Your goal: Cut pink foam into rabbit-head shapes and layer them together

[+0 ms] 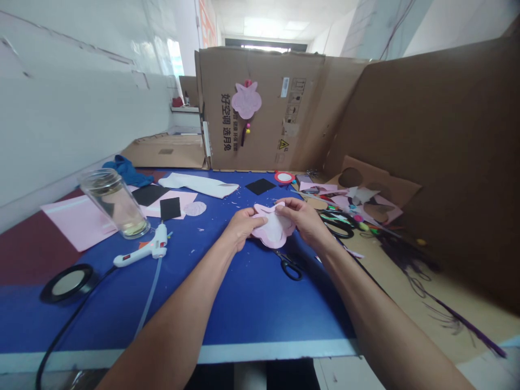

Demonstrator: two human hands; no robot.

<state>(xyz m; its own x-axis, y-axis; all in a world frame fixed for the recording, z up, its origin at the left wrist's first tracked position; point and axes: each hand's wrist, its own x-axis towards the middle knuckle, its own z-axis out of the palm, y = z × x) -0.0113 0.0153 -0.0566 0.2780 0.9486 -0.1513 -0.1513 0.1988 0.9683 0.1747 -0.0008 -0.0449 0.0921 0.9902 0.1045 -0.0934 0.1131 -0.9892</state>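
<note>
Fingers (284, 205) of both hands are closed in a pinch on the edges of a pink felt cutout (273, 230), the left hand (244, 227) and right hand (303, 219) holding it above the blue tabletop (244, 303), just beyond black-handled scissors (290, 265).

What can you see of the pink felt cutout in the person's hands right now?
The pink felt cutout is a soft-looking, flat piece with a rounded, lobed outline. Its middle shows a paler, whitish layer, though the hands hide part of it, so its full shape and the layer's edges are unclear. The left hand holds its left side and the right hand its upper right. It is tilted, held above the blue tabletop; it seems not to rest there.
</note>
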